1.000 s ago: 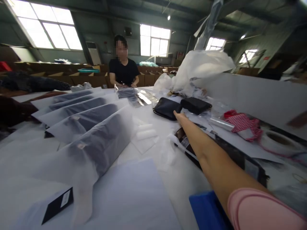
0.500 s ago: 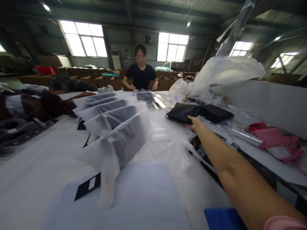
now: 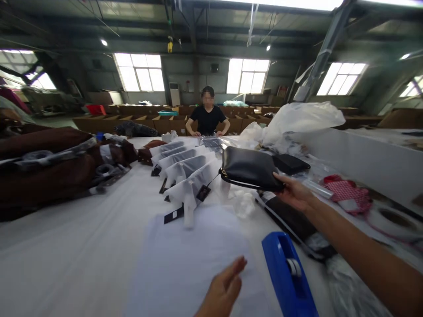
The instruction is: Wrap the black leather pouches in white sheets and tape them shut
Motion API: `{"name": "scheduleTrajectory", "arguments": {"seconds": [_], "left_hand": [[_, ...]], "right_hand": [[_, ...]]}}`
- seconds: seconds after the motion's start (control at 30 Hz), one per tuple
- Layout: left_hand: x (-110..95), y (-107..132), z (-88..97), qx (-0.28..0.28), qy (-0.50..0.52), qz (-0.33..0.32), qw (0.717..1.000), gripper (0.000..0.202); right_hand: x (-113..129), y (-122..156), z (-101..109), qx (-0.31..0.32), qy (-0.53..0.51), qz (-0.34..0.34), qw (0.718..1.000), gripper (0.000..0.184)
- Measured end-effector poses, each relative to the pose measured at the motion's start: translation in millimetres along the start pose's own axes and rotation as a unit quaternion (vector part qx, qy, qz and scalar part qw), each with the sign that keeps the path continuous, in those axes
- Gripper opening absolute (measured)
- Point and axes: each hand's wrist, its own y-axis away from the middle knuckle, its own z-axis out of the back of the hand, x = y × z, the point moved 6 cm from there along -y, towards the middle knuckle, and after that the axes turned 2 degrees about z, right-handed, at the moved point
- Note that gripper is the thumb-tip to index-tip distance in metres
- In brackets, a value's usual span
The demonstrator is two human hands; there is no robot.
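Note:
A black handbag (image 3: 249, 165) with a strap hangs in the air, its right end gripped by my right hand (image 3: 294, 191). A dark hang tag (image 3: 202, 193) dangles from its left end on a cord. My left hand (image 3: 224, 288) is low in the middle, fingers stretched out and holding nothing, over a stack of white sheets (image 3: 185, 259). Beyond the sheets, several bags in translucent white wrapping (image 3: 201, 176) stand in a row, with a black tag (image 3: 173, 215) at the near end.
A blue tape dispenser (image 3: 287, 273) stands right of the sheets. Another black item (image 3: 291, 164) lies behind the handbag. Brown bags (image 3: 49, 171) are piled left. Crumpled plastic (image 3: 297, 119) and red checked cloth (image 3: 346, 193) lie right. A person (image 3: 208, 116) in black works across the table.
My right hand has lifted the black handbag off the pile and drawn it nearer. My left hand has come into view at the bottom. The camera view has shifted, showing more of the tape dispenser.

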Motion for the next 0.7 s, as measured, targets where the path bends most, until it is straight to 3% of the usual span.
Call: {"name": "scheduleTrajectory", "arguments": {"seconds": [0.03,0.13,0.23,0.3,0.37,0.47,0.57,0.7], "left_hand": [[-3.6,-2.1,3.4,-0.012,0.159,0.039,0.986,0.069],[-23.2,2.3,20.3,-0.059,0.472,0.044,0.878,0.081],[-29.6,32.9,59.4,-0.190,0.614,0.013,0.766,0.081],[-24.7,67.4,88.0,-0.282,0.638,0.009,0.717,0.074],[-19.1,105.0,112.7,-0.344,0.629,-0.011,0.697,0.062],[-5.3,151.9,132.5,-0.397,0.585,-0.004,0.707,0.035],[17.1,181.3,132.3,-0.452,0.532,0.067,0.712,0.026],[43.9,199.9,115.5,-0.504,0.489,0.166,0.692,0.024]], "right_hand": [[-9.3,25.7,-6.3,0.020,-0.006,-0.016,1.000,0.011],[-47.5,95.0,-22.2,0.064,-0.008,-0.076,0.995,0.013],[-94.4,149.2,-26.3,0.087,0.007,-0.141,0.986,0.010],[-125.1,176.6,-23.4,0.113,0.017,-0.167,0.979,0.008],[-154.0,197.3,-19.4,0.153,0.026,-0.184,0.971,0.011],[-191.6,215.0,-14.5,0.210,0.042,-0.191,0.958,0.023],[-221.0,218.0,-10.2,0.218,0.063,-0.186,0.956,0.028],[-245.6,218.4,-3.5,0.214,0.079,-0.189,0.955,0.029]]}}
